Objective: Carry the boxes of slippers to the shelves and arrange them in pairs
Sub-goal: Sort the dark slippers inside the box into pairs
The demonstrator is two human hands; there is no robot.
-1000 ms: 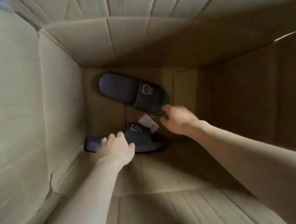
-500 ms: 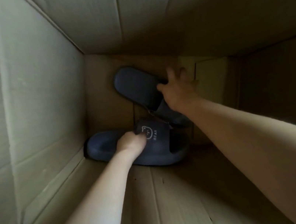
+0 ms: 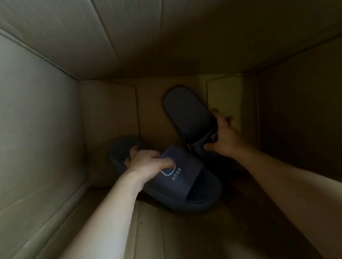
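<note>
Dim in there, very dim. What light there was came in from the near left. The left wall of the box showed pale grey-green, and the left forearm caught it bright. The right wall sank into brown shadow, darkest at the far right. The near slipper read as navy, its white print legible but soft. The far slipper was almost black. The right hand was murky and smeared at the fingertips, the left hand sharper. Wall creases bowed toward the frame edges.
</note>
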